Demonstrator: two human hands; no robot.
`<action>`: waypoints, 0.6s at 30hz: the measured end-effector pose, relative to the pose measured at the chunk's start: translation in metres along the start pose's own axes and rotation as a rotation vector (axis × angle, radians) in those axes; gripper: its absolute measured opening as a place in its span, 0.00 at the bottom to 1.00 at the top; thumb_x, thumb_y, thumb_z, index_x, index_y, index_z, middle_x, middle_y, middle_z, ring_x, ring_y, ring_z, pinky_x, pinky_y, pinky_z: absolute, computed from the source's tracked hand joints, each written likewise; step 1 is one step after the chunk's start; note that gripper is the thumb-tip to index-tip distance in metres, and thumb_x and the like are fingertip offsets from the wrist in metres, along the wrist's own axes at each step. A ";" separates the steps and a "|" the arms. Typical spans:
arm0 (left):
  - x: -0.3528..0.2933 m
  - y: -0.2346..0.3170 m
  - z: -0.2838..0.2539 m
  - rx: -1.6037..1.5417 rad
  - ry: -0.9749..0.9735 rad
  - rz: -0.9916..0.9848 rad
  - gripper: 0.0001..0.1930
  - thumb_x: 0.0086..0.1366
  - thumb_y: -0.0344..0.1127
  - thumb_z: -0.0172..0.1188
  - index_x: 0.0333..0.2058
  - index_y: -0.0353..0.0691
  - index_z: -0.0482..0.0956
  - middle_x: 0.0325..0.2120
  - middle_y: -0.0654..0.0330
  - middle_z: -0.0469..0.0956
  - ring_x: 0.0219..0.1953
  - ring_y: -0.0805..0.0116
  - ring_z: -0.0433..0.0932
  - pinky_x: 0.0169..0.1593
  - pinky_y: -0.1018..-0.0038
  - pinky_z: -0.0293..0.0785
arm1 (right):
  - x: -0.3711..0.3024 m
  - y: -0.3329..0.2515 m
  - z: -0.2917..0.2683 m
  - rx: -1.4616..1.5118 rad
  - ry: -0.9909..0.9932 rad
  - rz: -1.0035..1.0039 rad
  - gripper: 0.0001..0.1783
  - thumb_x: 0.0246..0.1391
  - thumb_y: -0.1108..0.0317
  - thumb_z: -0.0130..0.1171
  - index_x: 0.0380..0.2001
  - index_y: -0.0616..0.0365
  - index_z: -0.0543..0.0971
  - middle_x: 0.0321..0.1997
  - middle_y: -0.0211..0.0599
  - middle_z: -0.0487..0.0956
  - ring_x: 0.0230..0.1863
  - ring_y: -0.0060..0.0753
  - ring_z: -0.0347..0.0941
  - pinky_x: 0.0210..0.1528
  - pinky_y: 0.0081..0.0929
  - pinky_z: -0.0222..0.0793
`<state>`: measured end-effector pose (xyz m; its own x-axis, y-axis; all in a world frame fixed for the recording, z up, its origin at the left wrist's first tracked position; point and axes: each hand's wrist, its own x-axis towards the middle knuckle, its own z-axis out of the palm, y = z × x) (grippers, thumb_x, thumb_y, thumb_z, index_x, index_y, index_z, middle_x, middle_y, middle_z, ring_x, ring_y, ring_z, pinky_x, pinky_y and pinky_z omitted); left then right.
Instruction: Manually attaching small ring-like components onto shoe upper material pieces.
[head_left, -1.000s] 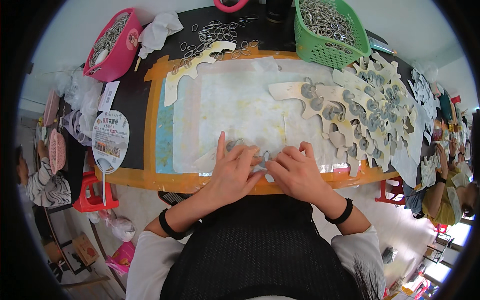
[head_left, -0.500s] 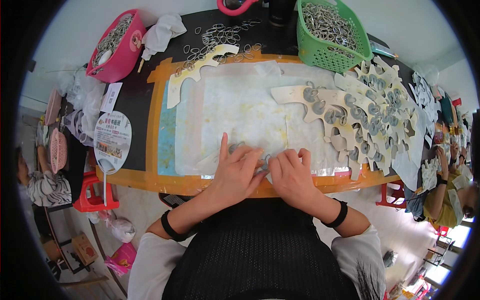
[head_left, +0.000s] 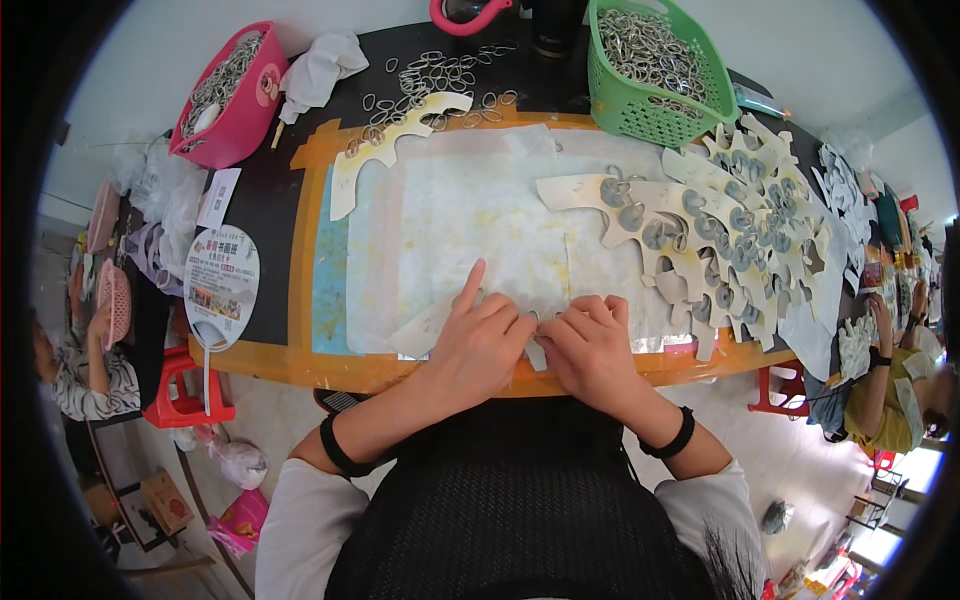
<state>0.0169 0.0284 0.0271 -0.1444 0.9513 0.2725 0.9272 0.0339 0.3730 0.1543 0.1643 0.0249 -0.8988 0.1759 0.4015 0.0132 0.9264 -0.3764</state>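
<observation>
My left hand lies over a cream cut-out piece by the tabletop's front edge, one finger stretched out, the others curled; what they grip is hidden. My right hand has its thumb and fingertips bunched nearly closed beside a metal ring, though I cannot tell whether they grip ring or piece. Ringed cut-outs overlap toward the tabletop's right edge; loose rings scatter near the far edge, between a pink basket and a green basket.
</observation>
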 end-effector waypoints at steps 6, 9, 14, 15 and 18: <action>-0.016 -0.005 0.002 0.191 0.027 0.203 0.14 0.51 0.34 0.62 0.38 0.38 0.80 0.34 0.60 0.78 0.49 0.64 0.75 0.64 0.40 0.51 | -0.004 0.000 -0.004 -0.133 -0.030 -0.111 0.14 0.39 0.68 0.61 0.35 0.49 0.76 0.34 0.21 0.74 0.44 0.29 0.69 0.47 0.50 0.54; -0.031 0.000 0.002 0.215 0.000 0.203 0.17 0.53 0.37 0.62 0.41 0.37 0.80 0.42 0.59 0.78 0.54 0.64 0.72 0.62 0.37 0.49 | -0.011 0.001 -0.006 -0.200 -0.070 -0.163 0.16 0.40 0.67 0.61 0.38 0.49 0.76 0.39 0.21 0.74 0.47 0.30 0.68 0.51 0.56 0.53; -0.044 0.003 0.011 0.275 0.026 0.174 0.20 0.52 0.39 0.61 0.44 0.37 0.80 0.50 0.58 0.75 0.58 0.64 0.69 0.63 0.32 0.38 | -0.014 -0.003 -0.012 -0.236 -0.137 -0.201 0.18 0.42 0.67 0.61 0.40 0.50 0.76 0.46 0.25 0.74 0.50 0.34 0.67 0.57 0.59 0.53; -0.043 0.003 0.011 0.268 0.024 0.174 0.20 0.52 0.38 0.61 0.44 0.38 0.80 0.51 0.59 0.74 0.59 0.64 0.69 0.62 0.31 0.36 | -0.014 0.001 -0.011 -0.111 -0.119 -0.172 0.18 0.43 0.68 0.61 0.41 0.50 0.76 0.46 0.26 0.74 0.50 0.34 0.67 0.57 0.58 0.54; -0.042 0.005 0.010 0.230 0.023 0.145 0.19 0.52 0.38 0.60 0.44 0.37 0.80 0.53 0.58 0.72 0.60 0.63 0.67 0.62 0.29 0.33 | -0.013 0.012 -0.009 0.231 -0.044 -0.043 0.18 0.45 0.69 0.62 0.43 0.52 0.75 0.48 0.30 0.74 0.52 0.37 0.67 0.59 0.53 0.56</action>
<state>0.0309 -0.0080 0.0089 -0.0102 0.9440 0.3297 0.9926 -0.0304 0.1178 0.1703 0.1764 0.0227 -0.9146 0.1183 0.3865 -0.1219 0.8309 -0.5429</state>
